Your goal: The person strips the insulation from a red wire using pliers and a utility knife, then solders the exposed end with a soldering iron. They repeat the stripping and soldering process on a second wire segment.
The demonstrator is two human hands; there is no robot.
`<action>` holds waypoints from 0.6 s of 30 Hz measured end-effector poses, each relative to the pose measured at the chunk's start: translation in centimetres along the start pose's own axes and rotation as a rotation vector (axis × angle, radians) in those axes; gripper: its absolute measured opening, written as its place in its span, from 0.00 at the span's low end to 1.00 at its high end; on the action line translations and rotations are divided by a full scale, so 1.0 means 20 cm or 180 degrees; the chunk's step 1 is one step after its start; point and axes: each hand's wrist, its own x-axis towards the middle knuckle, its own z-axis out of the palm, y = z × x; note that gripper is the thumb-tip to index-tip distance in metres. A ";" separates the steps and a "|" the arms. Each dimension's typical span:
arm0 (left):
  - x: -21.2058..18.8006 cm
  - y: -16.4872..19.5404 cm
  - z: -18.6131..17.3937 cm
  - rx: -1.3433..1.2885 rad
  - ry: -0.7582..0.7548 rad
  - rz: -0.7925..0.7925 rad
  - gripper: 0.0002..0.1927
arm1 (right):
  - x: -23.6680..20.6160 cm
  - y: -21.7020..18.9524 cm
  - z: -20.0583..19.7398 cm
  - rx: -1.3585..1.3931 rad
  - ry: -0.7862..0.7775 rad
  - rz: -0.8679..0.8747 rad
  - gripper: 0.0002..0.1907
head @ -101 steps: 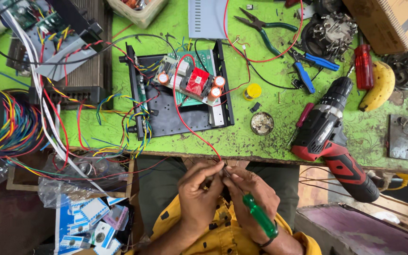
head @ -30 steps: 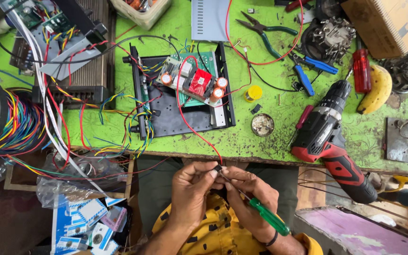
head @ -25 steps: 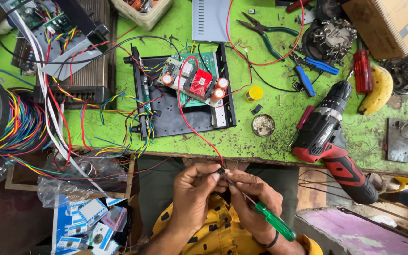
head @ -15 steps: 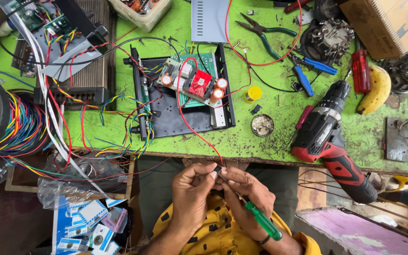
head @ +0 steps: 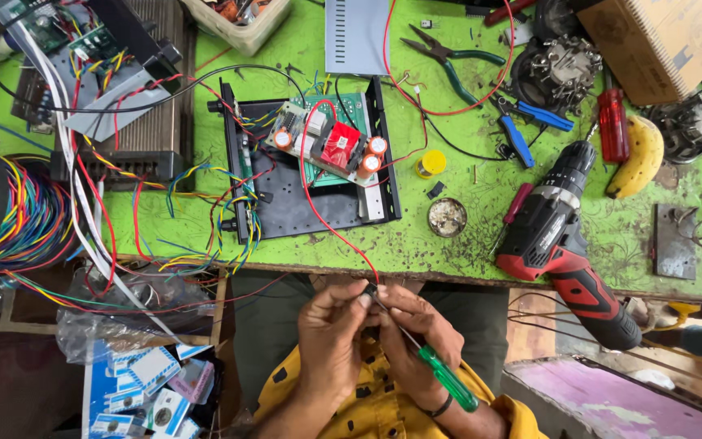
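My left hand [head: 331, 337] pinches a small dark part at the end of a red wire [head: 327, 223], just below the edge of the green table [head: 481, 211]. My right hand [head: 416, 345] grips a green-handled screwdriver [head: 442, 375], with its tip pressed to that small part. The red wire runs up onto the table to a circuit board [head: 327, 146] sitting in an open black metal case [head: 310, 191]. Both hands touch at the fingertips over my lap.
A red and black cordless drill [head: 558, 240] lies at the right table edge. Pliers [head: 448, 57], blue cutters [head: 522, 134], a red screwdriver [head: 613, 126], a banana [head: 639, 158] and a round tin [head: 447, 217] lie on the table. Coloured wire bundles [head: 26, 219] hang left.
The hands stay together at the wire end with small shifts. The screwdriver handle has swung slightly in my right hand. Nothing on the table has moved.
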 end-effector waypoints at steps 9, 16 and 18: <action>0.00 0.01 -0.02 0.0206 -0.0072 0.0089 0.06 | -0.01 0.02 0.00 0.0435 -0.0024 0.0157 0.09; 0.01 0.02 -0.04 0.0305 -0.0175 0.0140 0.06 | 0.03 0.02 -0.02 0.0050 -0.0320 -0.0138 0.11; 0.01 0.03 -0.03 0.0476 -0.0260 0.0309 0.06 | 0.04 0.02 -0.02 0.0059 -0.0332 -0.0126 0.11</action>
